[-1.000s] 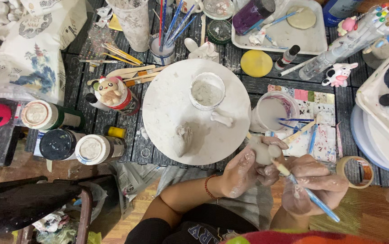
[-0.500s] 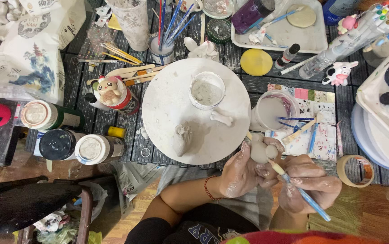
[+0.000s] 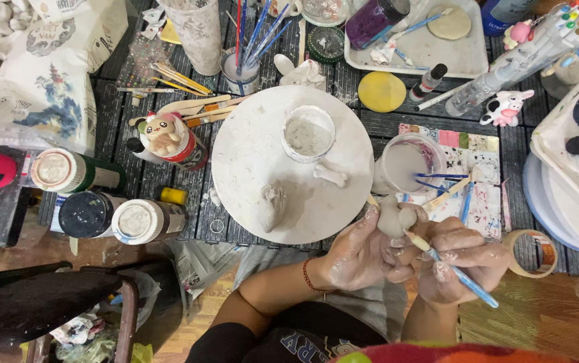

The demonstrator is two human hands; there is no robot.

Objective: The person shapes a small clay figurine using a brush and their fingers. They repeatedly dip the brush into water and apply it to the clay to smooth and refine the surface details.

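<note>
- The left hand (image 3: 356,252), smeared with grey clay, sat low and centre-right in the frame, its fingers closed around a small clay lump (image 3: 395,218).
- The clay lump was held just off the lower right edge of the round white board (image 3: 249,154), above the person's lap rather than on the surface.
- The right hand (image 3: 461,262) was just right of the left, fingers pinched on a blue-handled brush (image 3: 454,270); the brush's pale tip touched the lump's lower right side.
- On the board stood a small white cup of grey clay (image 3: 308,133), a little bone-shaped piece (image 3: 330,175) below it, and a larger shaped clay figure (image 3: 272,205) near the board's lower edge.
- Just right of the board stood a clear cup of cloudy water (image 3: 407,165), with a paint-stained sheet (image 3: 481,171) beside it.
- A roll of tape (image 3: 530,253) lay at the right, near the right hand.
- Paint jars with white lids (image 3: 135,220) stood at centre left, beside a small cartoon figure (image 3: 163,134).
- A yellow disc (image 3: 382,91) and a white tray (image 3: 430,50) lay in the upper right; a cup of brushes (image 3: 242,70) stood at top centre.
</note>
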